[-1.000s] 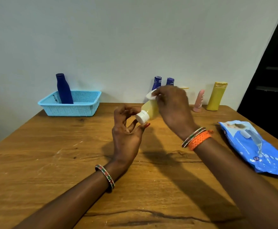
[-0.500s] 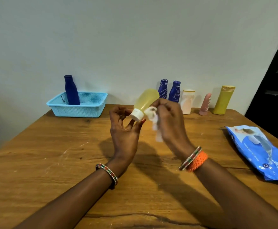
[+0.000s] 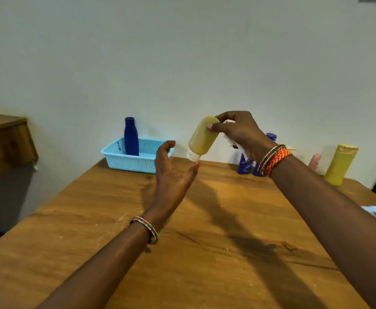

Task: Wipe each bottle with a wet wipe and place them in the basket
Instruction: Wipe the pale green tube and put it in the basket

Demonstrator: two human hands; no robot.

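Head view: right hand [image 3: 238,132] grips one yellow bottle [image 3: 202,137]; left hand [image 3: 171,172] open.

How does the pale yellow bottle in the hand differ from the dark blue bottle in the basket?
The pale yellow bottle is translucent; the dark blue bottle is opaque. The yellow one is held in the air by the right hand, tilted with its white cap down; the blue one stands upright, cap up, in the light blue basket. The yellow one looks wider. Both are tall, rounded plastic bottles.
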